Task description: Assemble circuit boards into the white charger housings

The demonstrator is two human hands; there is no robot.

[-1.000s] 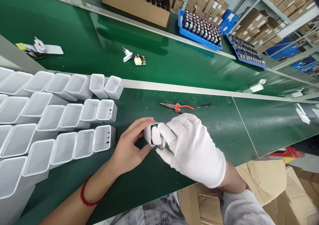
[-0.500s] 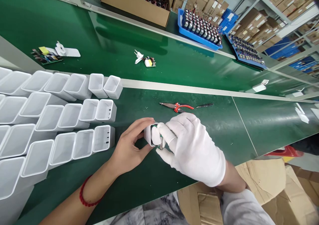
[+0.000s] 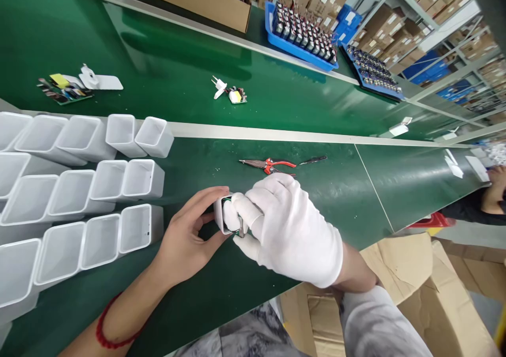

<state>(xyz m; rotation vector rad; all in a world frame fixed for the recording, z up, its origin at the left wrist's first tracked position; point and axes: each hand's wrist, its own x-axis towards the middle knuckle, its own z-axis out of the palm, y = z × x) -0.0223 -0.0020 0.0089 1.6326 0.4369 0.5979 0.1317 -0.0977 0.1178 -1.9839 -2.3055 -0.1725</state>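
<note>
My bare left hand is wrapped round a white plastic housing, whose open end faces right. A circuit board with a rounded white part sits at that opening, partly inside. My right hand, in a white glove, pinches the board from the right; its fingers cover much of it, so how deep it sits I cannot tell. Just beyond the gloved hand lie red-handled long-nose pliers, and a thin dark tool is to their right.
Rows of open white housings stand on the left. On the raised green ledge lie a board with a plug and a larger board. Blue trays of parts stand behind. Cardboard is at lower right; a person's arm shows far right.
The view has shifted, so most things appear further left. Both hands keep the same grip on the housing and the board, with little visible movement between them. A person's arm has appeared far right.
</note>
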